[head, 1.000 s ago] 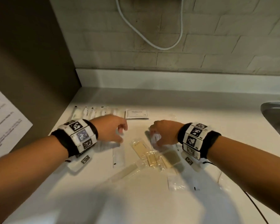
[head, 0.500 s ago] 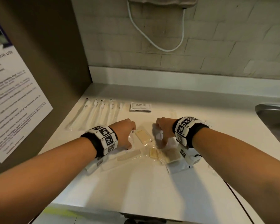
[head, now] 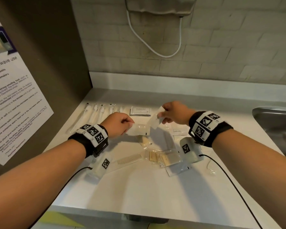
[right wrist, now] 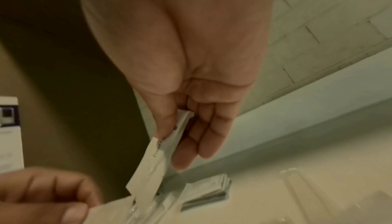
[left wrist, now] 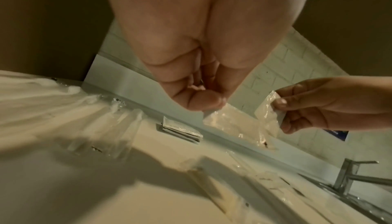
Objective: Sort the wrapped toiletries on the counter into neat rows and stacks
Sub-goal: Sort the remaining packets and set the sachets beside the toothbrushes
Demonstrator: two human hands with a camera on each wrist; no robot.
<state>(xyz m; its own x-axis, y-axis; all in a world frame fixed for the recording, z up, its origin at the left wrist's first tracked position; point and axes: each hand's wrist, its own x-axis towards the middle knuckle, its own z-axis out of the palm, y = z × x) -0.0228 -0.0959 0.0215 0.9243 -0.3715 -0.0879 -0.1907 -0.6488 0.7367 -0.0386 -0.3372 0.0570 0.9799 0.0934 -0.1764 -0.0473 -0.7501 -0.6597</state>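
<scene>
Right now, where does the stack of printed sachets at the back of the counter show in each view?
Head: stack of printed sachets, upper centre, between the two hands.
Left wrist: stack, centre, below the left hand.
Right wrist: stack, lower centre, under the right hand.
Shared landmark: the counter's white backsplash strip.

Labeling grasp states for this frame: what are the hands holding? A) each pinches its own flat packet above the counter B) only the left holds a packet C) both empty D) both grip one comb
A: the left hand pinches a clear packet, and the right hand pinches a separate white packet, both lifted off the counter.
</scene>
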